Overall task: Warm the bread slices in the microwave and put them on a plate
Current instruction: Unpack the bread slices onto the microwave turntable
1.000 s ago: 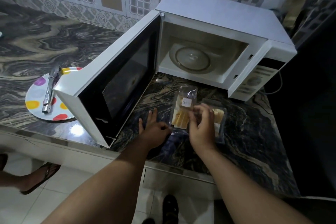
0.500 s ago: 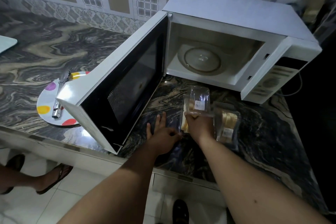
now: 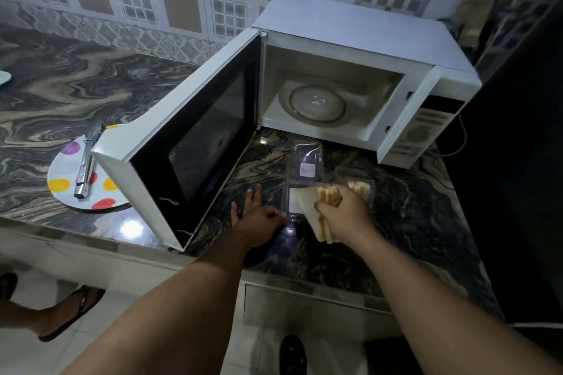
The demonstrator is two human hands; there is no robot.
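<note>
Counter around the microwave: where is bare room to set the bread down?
Free: the turntable inside the open microwave, and the counter left of the door, behind the dotted plate. Crowded: the strip before the microwave, with clear packs and both hands.

Glossy marbled stone counter [image 3: 396, 222] — clear plastic box [image 3: 305, 166] — shiny metal tongs [image 3: 86, 166].

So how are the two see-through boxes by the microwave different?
The near box has its lid flipped open, and the right hand is pulling its bread slices out, while the left hand steadies it. The far box sits untouched behind the right hand with bread inside. The near box shows a white label; none shows on the far one. Both are clear plastic on the counter.
</note>
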